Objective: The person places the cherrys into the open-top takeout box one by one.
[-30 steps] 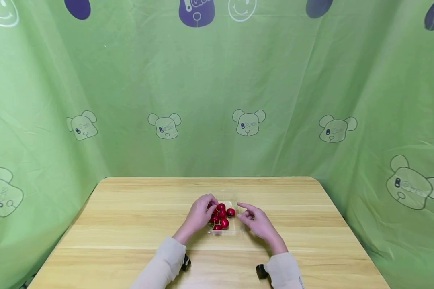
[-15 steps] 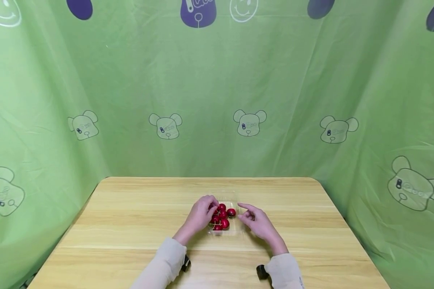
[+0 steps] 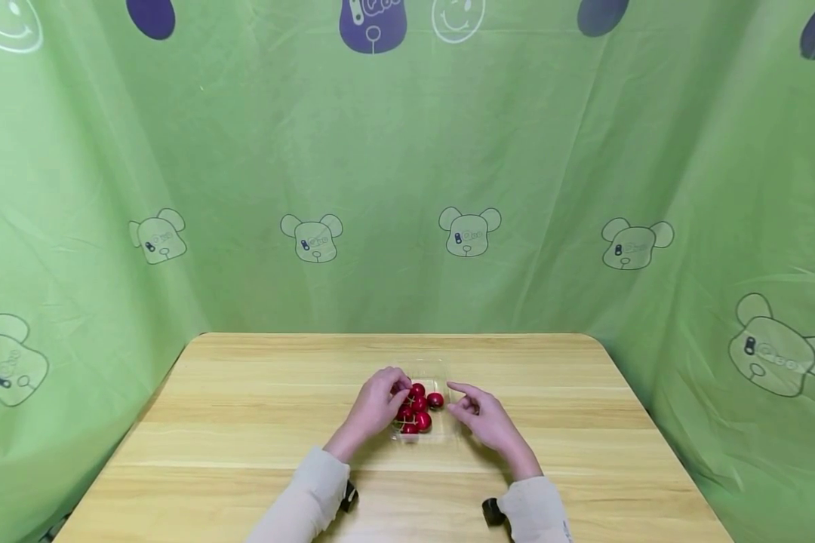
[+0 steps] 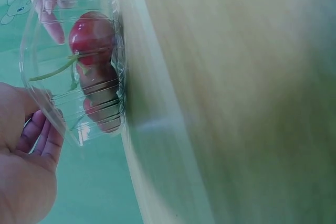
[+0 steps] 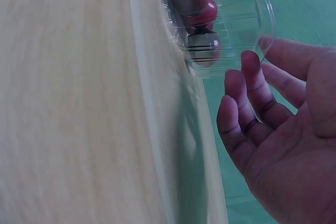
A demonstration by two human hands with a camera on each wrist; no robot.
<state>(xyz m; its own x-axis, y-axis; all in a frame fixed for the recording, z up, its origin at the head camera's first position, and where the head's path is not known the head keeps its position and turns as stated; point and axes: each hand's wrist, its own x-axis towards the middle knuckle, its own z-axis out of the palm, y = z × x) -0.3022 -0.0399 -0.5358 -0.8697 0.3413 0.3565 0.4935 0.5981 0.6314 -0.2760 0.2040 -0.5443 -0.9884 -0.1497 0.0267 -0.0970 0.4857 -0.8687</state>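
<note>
Gripping the clear cherry box (image 3: 426, 411) at table (image 3: 244, 422) centre, my left hand (image 3: 375, 403) curls on its rim; my right hand (image 3: 487, 418) seems relaxed beside it. I read no label.

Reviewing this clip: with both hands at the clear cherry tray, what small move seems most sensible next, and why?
Probably the left hand should close its fingertips on one cherry or its stem. It already curls over the left edge of the clear plastic tray, on the cherries, though whether it grips one is unclear. The right hand waits open beside the tray, apparently touching nothing, so it could steady the tray.
</note>
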